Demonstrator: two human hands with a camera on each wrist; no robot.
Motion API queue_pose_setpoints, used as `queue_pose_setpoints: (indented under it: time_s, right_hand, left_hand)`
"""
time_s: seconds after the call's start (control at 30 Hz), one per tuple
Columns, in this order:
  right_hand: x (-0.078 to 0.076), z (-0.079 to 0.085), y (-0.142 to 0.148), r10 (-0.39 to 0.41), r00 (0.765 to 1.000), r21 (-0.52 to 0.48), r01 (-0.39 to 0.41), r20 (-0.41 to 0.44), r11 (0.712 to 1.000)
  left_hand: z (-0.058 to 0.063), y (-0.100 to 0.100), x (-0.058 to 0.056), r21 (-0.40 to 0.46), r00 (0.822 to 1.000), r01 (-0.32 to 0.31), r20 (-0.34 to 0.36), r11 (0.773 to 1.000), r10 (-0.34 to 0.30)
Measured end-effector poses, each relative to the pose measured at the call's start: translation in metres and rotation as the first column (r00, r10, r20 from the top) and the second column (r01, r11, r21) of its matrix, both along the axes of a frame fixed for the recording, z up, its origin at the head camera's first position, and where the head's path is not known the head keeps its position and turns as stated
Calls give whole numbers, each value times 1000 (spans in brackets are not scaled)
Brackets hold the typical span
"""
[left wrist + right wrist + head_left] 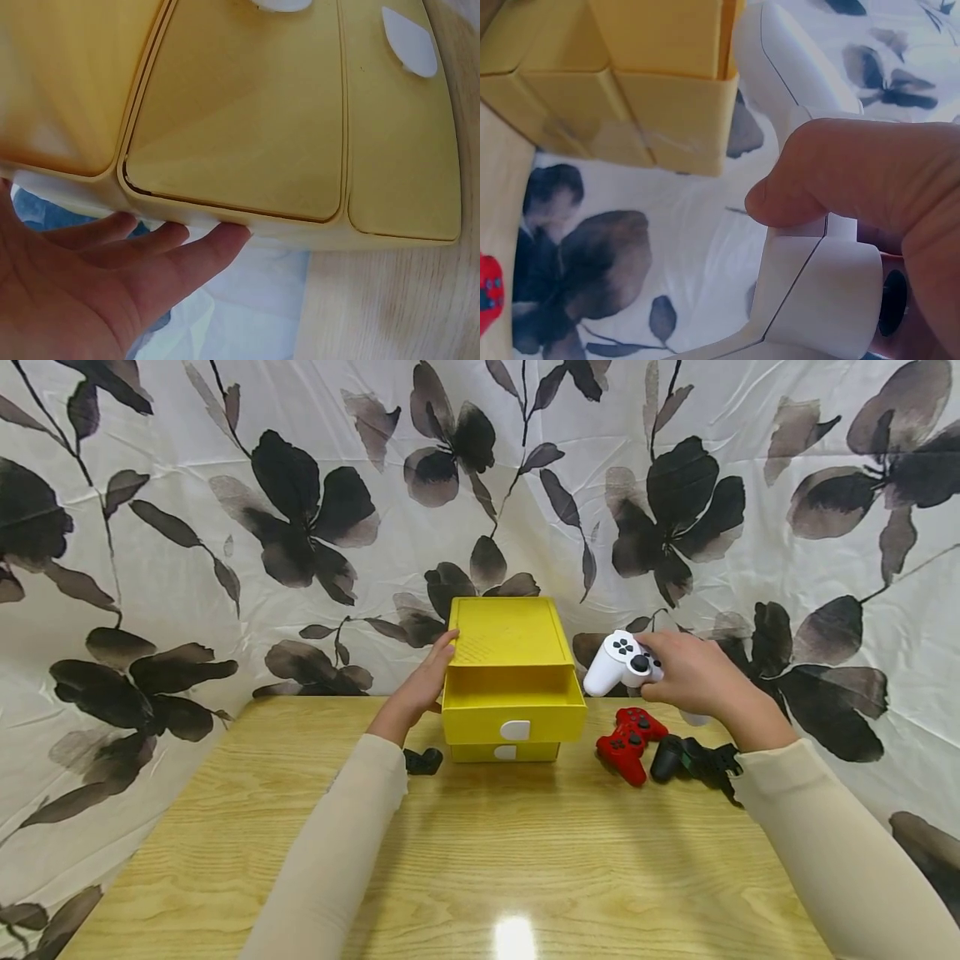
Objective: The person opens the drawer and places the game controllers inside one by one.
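A yellow drawer box (pixel 510 631) stands at the back of the table. Its upper section shows an open hollow above a front with a white tab (pixel 515 730); a second white tab (pixel 505 752) sits on the front below. My left hand (pixel 418 692) rests on the box's left side, and in the left wrist view its extended fingertips (pixel 234 232) touch the edge. To the right of the box, my right hand (pixel 693 675) grips a white game controller (pixel 606 670) in the air. The right thumb (pixel 791 187) lies across the controller's middle, while the other fingers are mostly hidden.
A red game controller (pixel 622 752) lies on the table right of the box, next to a black one (pixel 701 762) partly covered by my right sleeve. Another black controller (pixel 423 762) shows beside my left sleeve. Floral cloth (pixel 315 527) hangs behind the wooden table (pixel 480 852).
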State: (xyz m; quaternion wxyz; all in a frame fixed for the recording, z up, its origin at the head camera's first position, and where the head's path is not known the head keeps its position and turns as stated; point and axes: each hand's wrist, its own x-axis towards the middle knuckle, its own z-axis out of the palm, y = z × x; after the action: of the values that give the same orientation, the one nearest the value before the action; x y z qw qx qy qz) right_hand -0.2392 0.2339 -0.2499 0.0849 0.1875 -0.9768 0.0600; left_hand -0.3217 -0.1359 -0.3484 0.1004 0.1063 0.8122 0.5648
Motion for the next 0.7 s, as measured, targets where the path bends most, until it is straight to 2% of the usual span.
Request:
queue_pose_setpoints:
  time_s: [0.27,0.4,0.57,0.7]
  right_hand:
    - [-9,13,-17,47,998,-17,-48,-39,999]
    - [-12,19,-26,80,996,-31,-82,-47,996]
    - [-15,25,-36,87,995,-32,-88,-50,996]
    - [-18,29,-45,106,992,-30,-108,-72,994]
  left_hand:
    - [1,-1,-1,18,1000,10,14,1000,-11]
    - [10,-2,6,34,999,25,40,999,-26]
    - [24,0,16,46,997,40,60,998,-42]
    - [21,1,15,60,998,20,55,998,-24]
